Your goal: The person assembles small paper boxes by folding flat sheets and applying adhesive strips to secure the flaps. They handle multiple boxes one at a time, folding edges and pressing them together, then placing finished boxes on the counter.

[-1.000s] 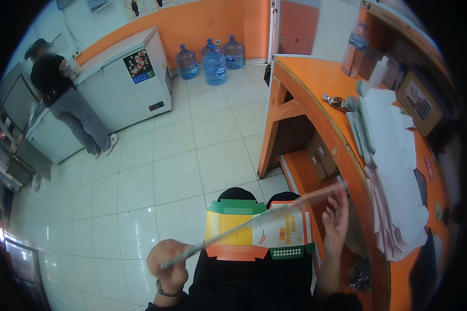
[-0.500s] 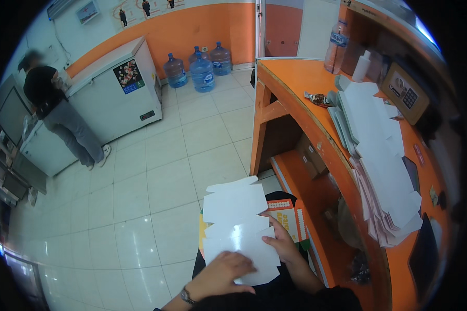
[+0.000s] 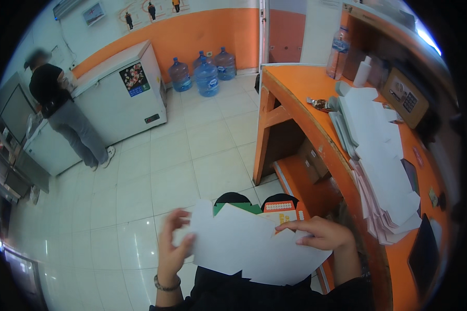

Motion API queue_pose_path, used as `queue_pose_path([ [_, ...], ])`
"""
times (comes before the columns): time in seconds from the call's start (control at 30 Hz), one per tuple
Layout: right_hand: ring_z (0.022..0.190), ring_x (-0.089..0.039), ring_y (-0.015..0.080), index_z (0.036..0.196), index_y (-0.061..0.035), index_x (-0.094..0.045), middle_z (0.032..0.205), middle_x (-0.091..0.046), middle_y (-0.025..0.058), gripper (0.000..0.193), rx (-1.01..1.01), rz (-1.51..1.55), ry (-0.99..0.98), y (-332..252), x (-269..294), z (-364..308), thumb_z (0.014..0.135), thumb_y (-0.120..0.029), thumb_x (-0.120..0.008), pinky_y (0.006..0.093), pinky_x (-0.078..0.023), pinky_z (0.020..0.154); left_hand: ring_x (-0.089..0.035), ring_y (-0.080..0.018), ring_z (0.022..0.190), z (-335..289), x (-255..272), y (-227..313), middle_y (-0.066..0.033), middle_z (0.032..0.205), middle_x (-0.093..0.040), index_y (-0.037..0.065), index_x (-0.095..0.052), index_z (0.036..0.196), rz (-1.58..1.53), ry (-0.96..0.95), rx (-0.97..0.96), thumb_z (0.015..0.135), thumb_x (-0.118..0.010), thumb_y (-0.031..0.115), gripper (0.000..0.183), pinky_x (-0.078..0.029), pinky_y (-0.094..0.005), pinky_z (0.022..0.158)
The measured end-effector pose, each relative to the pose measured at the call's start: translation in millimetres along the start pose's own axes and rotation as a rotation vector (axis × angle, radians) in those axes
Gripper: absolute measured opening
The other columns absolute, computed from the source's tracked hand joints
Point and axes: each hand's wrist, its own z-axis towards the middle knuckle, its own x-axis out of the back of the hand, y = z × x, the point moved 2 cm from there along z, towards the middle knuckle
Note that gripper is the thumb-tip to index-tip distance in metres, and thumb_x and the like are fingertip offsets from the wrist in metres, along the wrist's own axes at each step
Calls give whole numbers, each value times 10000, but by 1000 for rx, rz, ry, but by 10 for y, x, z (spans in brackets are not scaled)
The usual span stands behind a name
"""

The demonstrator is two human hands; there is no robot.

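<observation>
The left hand (image 3: pixel 175 241) is loosely spread beside the left edge of a white die-cut carton blank (image 3: pixel 254 246), fingers bent and well apart from the thumb; whether a fingertip touches it cannot be told. The right hand (image 3: pixel 324 233) reaches over the blank's right end, forefinger stretched out and thumb apart below it, with no pinch to be seen. A printed carton blank (image 3: pixel 279 207) in green, orange and white, partly covered, shows yellow lettering past the white blank's far edge. Beyond and right of the white blank stands a plastic water bottle (image 3: pixel 339 46) with a blue label, its print too small to read. The white blank lies over the lap, between the hands.
</observation>
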Motion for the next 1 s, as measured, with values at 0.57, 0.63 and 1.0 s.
queue_pose_path([
  [0.57,963,-588,268,1043,-52,-621,947,-626,89,274,170,-418,357,899,-607,1491,776,-99,-659,416,-413,962,-605,-177,749,-35,-910,-1082,-103,835,-606,26,-493,1077,-7,-588,196,932,-583,202,245,-484,-320,685],
  [0.63,969,-592,253,982,-52,-629,920,-634,81,220,342,-507,391,980,-714,1432,768,-94,-654,439,-406,978,-611,-165,745,-54,-873,-1084,-89,834,-612,31,-510,1108,-19,-613,294,930,-588,200,257,-490,-312,679],
  [1.0,1173,-556,198,1270,-172,-587,1262,-601,23,523,288,-742,301,1118,-1138,883,751,-181,-652,537,-310,1055,-589,-106,790,-135,-911,-1335,-77,859,-646,23,-617,994,-146,-557,257,926,-592,169,163,-488,-267,691],
])
